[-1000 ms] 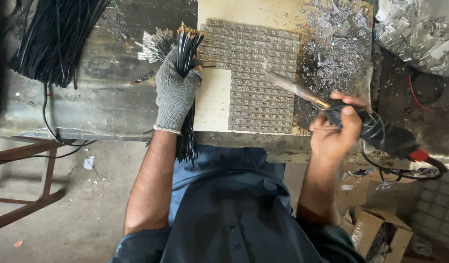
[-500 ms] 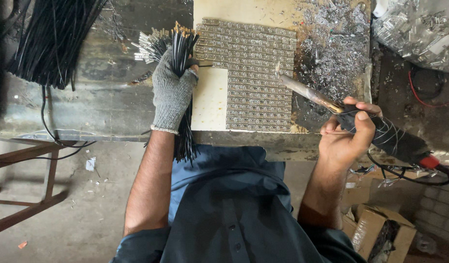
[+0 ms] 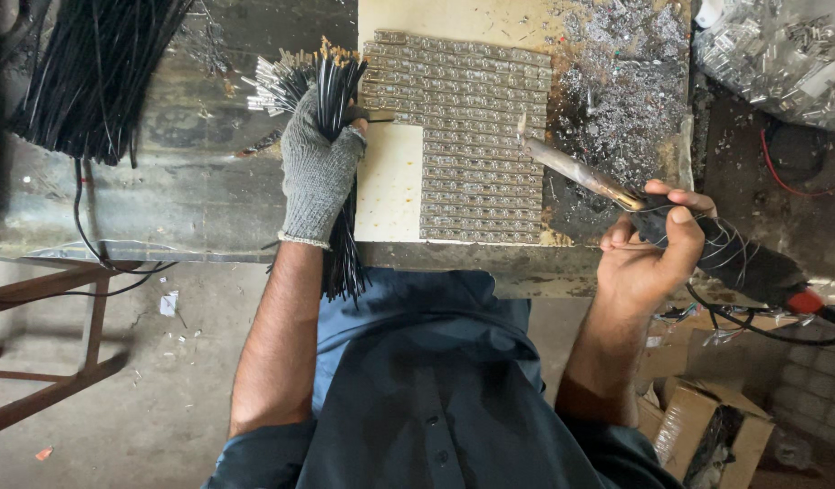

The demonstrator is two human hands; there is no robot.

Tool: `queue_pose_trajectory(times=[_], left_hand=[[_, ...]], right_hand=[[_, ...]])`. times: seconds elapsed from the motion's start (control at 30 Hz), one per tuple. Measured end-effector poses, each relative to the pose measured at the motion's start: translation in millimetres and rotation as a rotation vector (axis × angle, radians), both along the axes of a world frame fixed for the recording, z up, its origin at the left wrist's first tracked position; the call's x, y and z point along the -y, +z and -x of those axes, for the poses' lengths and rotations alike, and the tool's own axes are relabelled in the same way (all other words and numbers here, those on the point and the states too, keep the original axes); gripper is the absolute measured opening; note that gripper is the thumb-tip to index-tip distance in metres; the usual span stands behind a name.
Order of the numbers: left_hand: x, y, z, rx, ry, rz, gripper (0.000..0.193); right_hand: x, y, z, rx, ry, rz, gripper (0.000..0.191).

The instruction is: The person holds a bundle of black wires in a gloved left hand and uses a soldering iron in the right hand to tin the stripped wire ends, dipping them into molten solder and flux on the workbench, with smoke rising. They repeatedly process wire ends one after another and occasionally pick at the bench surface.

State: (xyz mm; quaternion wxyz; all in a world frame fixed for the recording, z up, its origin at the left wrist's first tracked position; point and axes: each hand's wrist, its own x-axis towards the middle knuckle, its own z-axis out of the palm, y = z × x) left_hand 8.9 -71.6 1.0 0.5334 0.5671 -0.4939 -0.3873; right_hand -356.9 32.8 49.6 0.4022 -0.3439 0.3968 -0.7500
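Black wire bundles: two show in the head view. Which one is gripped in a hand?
The smaller bundle, held upright in the gloved left hand by the grid of metal strips. The larger bundle lies untouched at the bench's far left.

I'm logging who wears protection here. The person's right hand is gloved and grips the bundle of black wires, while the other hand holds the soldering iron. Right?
Not quite. The head view shows the gloved left hand gripping the bundle of black wires; the bare right hand holds the soldering iron.
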Motion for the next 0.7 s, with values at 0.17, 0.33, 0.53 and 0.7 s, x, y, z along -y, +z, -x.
queue_pose_trajectory(times=[0.17,0.33,0.53,0.7], left_hand=[[1.1,-4.7,-1.5,0.028,0.004,0.081,0.036],[-0.4,5.6,-0.1,-0.012,0.004,0.063,0.039],[-39.4,50.5,-40.3,-0.180,0.016,-0.014,0.041],[-46.7,52.9,-48.8,0.097,0.064,-0.023,0.036]], right_hand=[[-0.1,2.0,-0.2,-0.014,-0.011,-0.012,0.019],[-1.3,-3.7,9.1,-0.017,0.011,0.004,0.020],[-19.2,11.7,66.9,-0.092,-0.104,0.033,0.026],[-11.2,12.5,84.3,-0.200,-0.195,0.001,0.022]])
